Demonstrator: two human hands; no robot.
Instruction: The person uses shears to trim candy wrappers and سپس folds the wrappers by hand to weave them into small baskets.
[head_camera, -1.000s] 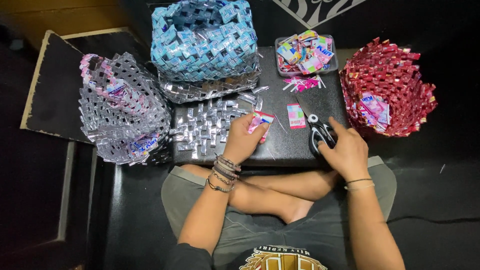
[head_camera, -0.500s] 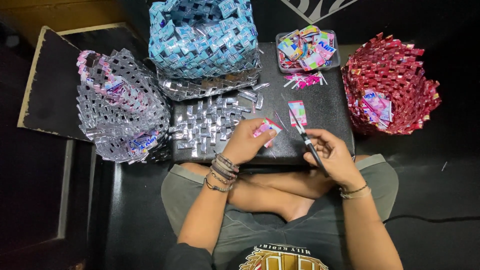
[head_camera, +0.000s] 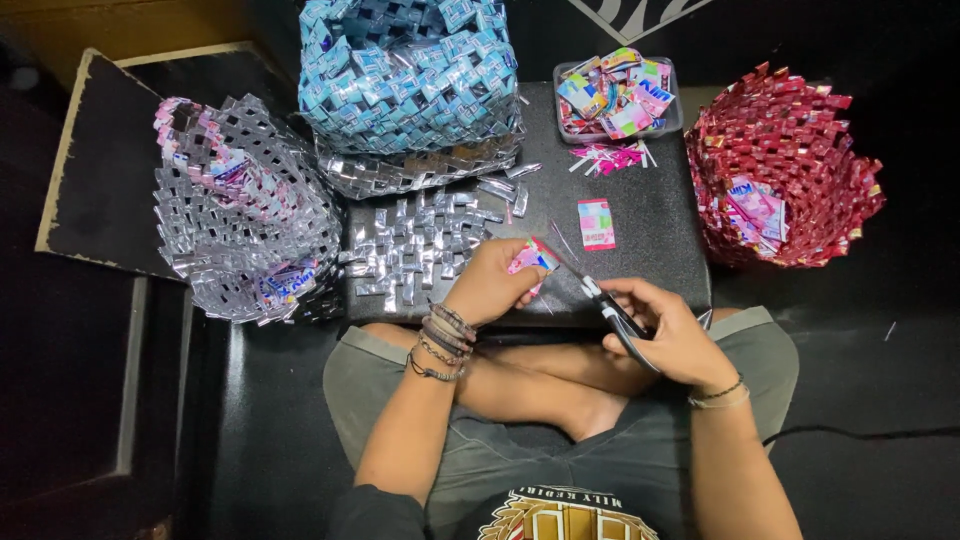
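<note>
My left hand (head_camera: 490, 285) pinches a small pink wrapper (head_camera: 531, 258) just above the front edge of a dark low table (head_camera: 650, 215). My right hand (head_camera: 668, 330) grips black-handled scissors (head_camera: 600, 298), and their blades reach up to the wrapper's right edge. A second pink wrapper (head_camera: 597, 223) lies flat on the table beyond the scissors. I sit cross-legged, both forearms over my lap.
A woven silver mat (head_camera: 420, 245) lies on the table's left part. A clear tray of coloured wrappers (head_camera: 618, 95) and pink scraps (head_camera: 610, 157) sit at the back. Around stand a blue woven basket (head_camera: 410, 75), a silver one (head_camera: 245, 215) and a red one (head_camera: 785, 170).
My right hand picked the scissors up off the table and brought them left to the wrapper. My left hand drew the wrapper down toward the table's front edge.
</note>
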